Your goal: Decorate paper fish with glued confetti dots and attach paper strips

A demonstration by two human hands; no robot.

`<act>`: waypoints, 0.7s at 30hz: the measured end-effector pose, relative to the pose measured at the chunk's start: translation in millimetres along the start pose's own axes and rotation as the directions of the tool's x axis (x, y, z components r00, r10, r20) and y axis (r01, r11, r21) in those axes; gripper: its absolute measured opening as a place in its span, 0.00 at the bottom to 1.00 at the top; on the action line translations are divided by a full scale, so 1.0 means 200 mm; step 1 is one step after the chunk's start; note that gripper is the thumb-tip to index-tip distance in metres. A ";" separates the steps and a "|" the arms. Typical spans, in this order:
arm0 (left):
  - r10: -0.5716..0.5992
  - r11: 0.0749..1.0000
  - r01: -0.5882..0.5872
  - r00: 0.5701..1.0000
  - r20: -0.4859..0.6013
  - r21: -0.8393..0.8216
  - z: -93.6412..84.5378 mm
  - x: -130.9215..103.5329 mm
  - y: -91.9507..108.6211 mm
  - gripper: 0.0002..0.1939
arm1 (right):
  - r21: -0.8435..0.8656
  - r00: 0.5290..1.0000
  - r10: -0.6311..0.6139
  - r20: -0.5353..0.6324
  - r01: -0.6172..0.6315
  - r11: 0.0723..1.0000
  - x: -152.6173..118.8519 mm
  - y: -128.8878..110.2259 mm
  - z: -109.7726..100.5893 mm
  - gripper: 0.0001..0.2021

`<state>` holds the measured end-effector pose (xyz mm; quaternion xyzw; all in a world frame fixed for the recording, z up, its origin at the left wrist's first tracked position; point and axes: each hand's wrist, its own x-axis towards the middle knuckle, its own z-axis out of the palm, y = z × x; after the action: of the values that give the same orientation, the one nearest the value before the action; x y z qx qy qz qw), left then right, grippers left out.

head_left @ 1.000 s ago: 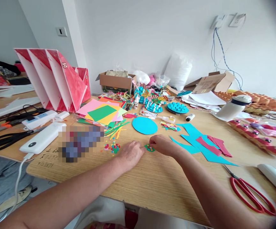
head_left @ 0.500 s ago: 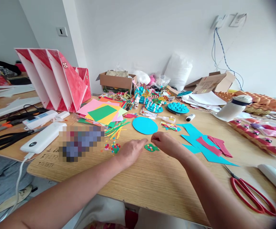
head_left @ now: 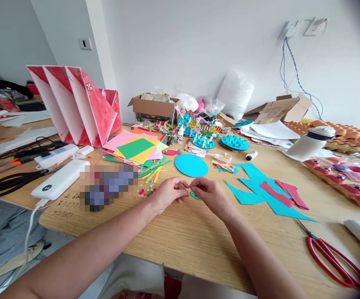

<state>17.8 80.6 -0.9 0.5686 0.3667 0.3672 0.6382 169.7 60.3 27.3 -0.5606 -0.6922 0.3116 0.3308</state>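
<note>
Your two hands meet fingertip to fingertip over the desk (head_left: 173, 232), close by a small green piece (head_left: 194, 195).
Your left hand (head_left: 171, 192) and right hand (head_left: 210, 194) are both pinched narrow — whether anything sits between the fingertips, you cannot tell from this view. The green piece lies at your right hand's fingers, partly hidden by them. Just beyond your hands is the blue disc (head_left: 191, 165), flat on the desk; colored dots (head_left: 145, 191) lie to the left, with paper strips (head_left: 154, 169) behind them. To the right are blue scraps (head_left: 261, 187), two red strips (head_left: 278, 194) on top — and, farther right and nearer you, the red-handled scissors (head_left: 331, 257).
</note>
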 end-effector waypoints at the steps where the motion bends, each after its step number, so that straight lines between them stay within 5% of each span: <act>1: -0.037 0.998 0.037 0.999 0.001 -0.057 0.00 0.00 0.01 0.08 | -0.004 1.000 -0.014 -0.027 0.014 1.000 0.00 0.01 0.01 0.07; 13: -0.230 0.799 0.240 0.969 0.090 -0.551 -0.03 -0.01 0.03 0.14 | -0.201 0.947 -0.271 -0.171 0.235 0.951 -0.05 0.02 0.06 0.06; 21: -0.225 0.762 0.275 0.961 0.158 -0.586 -0.03 -0.01 0.03 0.16 | -0.300 0.961 -0.255 -0.105 0.214 0.930 -0.04 0.05 0.07 0.06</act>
<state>10.4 82.3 5.1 0.2958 0.2778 0.3539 0.8427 164.6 52.6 10.2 -0.5363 -0.7666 0.1257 0.3300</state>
